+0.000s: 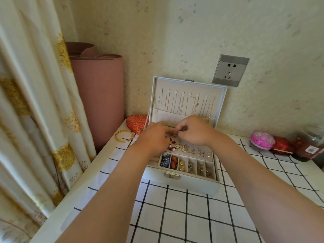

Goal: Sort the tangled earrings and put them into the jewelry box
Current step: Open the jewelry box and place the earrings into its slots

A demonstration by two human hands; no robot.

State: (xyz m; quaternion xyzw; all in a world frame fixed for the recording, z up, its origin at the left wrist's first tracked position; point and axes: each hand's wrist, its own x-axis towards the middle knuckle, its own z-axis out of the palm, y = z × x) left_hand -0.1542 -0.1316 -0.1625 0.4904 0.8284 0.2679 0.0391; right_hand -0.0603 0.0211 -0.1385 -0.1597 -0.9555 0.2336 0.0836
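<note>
Left hand [154,137] and right hand [192,132] meet fingertip to fingertip over the open jewelry box [184,187], pinching a tiny earring [174,134] between them.

Both hands' fingers are curled in, and the piece is too small to make out. The step looks like teasing a tangle apart above the pad at frame centre, where loose earrings [184,148] cluster. Next likely comes a gentle pull, then a drop into a front compartment [192,166]. The box sits on the checked counter [175,216], with a wall socket [230,71] at upper right and a rolled mat [98,85] and curtain [26,85] at left.
</note>
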